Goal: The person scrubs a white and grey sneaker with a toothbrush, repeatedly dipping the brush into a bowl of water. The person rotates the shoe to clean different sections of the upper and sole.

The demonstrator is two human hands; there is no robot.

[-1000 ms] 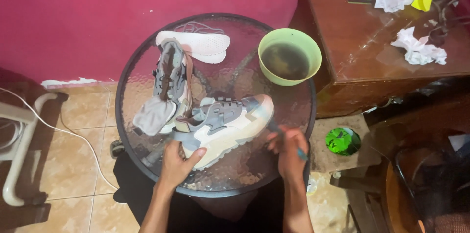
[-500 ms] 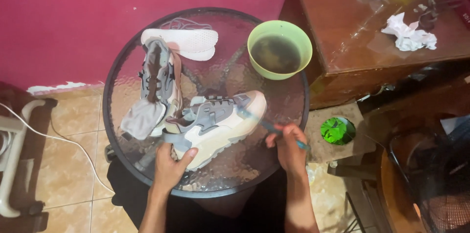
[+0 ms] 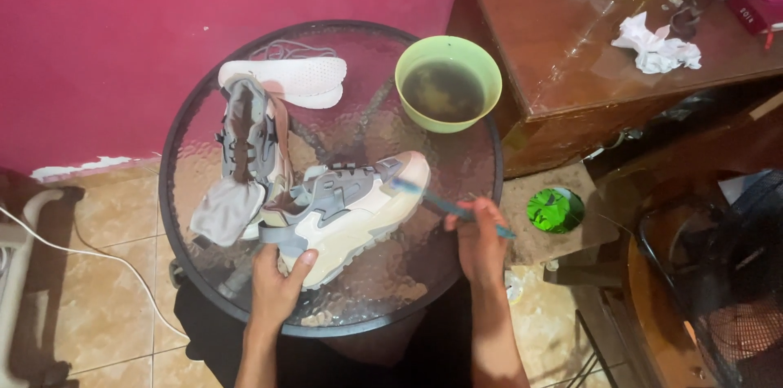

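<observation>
cream and grey, the sneaker (image 3: 347, 209) lies on its side in the near half of our round glass worktop (image 3: 457, 161), and we place everything else from it. at its heel end, nearest to us, our left hand (image 3: 276, 286) is clamped on the shoe, thumb pressed against the pale sole and fingers tucked under the heel. just right of the sneaker's toe, our right hand (image 3: 479, 240) is closed around a blue-handled toothbrush (image 3: 444, 205); the handle slants up and left from our fingers, and the bristle end rests on the toe cap. wet froth shows on the glass below the sneaker, near the rim closest to us.

left of the sneaker and touching its heel side lies the second sneaker (image 3: 245, 143), grey, sole away from us, its tongue folded out toward the near rim. beyond that, a white insole (image 3: 289, 81) lies flat by the far rim with a loose lace (image 3: 287, 49) coiled just behind it. up and right of the sneaker's toe stands a green bowl (image 3: 449, 82) of murky dark water, near the right rim.

further right, off the glass, a green round lid (image 3: 555, 209) sits on a low surface. beyond it a brown wooden cabinet (image 3: 563, 54) carries crumpled white tissue (image 3: 656, 46). a magenta wall (image 3: 163, 29) lies farthest behind the sneaker.
</observation>
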